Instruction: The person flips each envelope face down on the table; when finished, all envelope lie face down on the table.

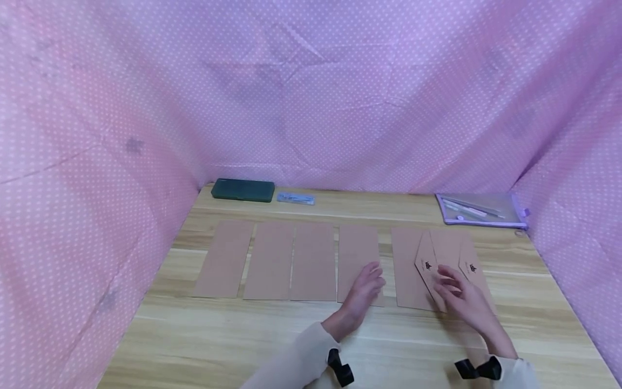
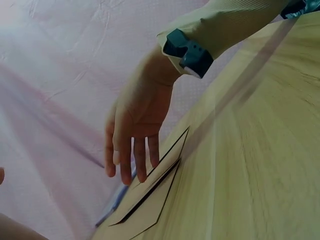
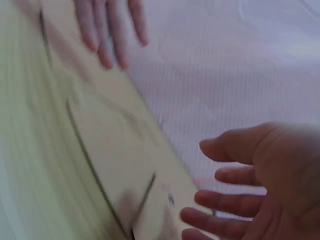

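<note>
Brown paper envelopes lie in a row on the wooden table. My left hand hovers over the fourth plain envelope from the left, its fingers loosely extended and holding nothing. At the right end lie two envelopes with pointed flaps, each printed with a small black crown: one flapped envelope and, against it, a second flapped envelope. My right hand is over this pair, fingers spread and slightly bent, with nothing in its grasp. In the right wrist view its thumb and fingers stand apart above a crown-marked flap.
Three more plain envelopes lie to the left. Along the back edge are a dark green case, a small blue packet and a purple-edged zip pouch with pens. Pink dotted cloth encloses the table's back and sides.
</note>
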Action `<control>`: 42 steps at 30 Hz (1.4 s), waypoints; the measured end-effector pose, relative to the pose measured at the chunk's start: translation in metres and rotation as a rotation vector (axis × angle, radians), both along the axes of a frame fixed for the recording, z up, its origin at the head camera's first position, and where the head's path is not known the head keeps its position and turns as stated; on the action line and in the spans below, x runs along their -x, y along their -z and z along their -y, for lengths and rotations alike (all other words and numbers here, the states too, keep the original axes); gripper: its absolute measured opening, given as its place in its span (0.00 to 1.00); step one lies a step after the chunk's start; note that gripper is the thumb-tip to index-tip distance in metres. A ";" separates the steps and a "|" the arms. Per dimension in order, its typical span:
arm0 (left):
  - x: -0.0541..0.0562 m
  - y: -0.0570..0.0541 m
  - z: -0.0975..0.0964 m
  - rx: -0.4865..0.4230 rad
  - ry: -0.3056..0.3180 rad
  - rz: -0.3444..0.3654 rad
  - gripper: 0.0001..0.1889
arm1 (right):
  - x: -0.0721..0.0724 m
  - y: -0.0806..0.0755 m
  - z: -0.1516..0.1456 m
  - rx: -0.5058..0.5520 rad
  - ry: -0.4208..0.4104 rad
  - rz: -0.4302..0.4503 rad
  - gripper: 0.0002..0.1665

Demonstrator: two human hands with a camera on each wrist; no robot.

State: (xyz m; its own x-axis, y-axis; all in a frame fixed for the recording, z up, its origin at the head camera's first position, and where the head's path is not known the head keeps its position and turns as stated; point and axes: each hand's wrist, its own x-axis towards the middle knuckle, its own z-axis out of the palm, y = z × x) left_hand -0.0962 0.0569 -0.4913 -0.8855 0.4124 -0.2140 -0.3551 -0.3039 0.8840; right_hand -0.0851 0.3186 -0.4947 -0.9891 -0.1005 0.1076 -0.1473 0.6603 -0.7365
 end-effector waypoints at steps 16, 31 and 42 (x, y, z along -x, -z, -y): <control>0.002 0.017 -0.037 -0.032 0.012 0.064 0.37 | 0.012 0.023 -0.027 -0.259 -0.184 -0.074 0.43; 0.001 0.018 -0.042 -0.168 -0.089 0.162 0.33 | 0.009 0.035 -0.028 -0.317 -0.184 -0.057 0.40; 0.006 0.017 -0.040 -0.304 -0.229 0.302 0.24 | 0.009 0.036 -0.028 -0.295 -0.196 -0.090 0.38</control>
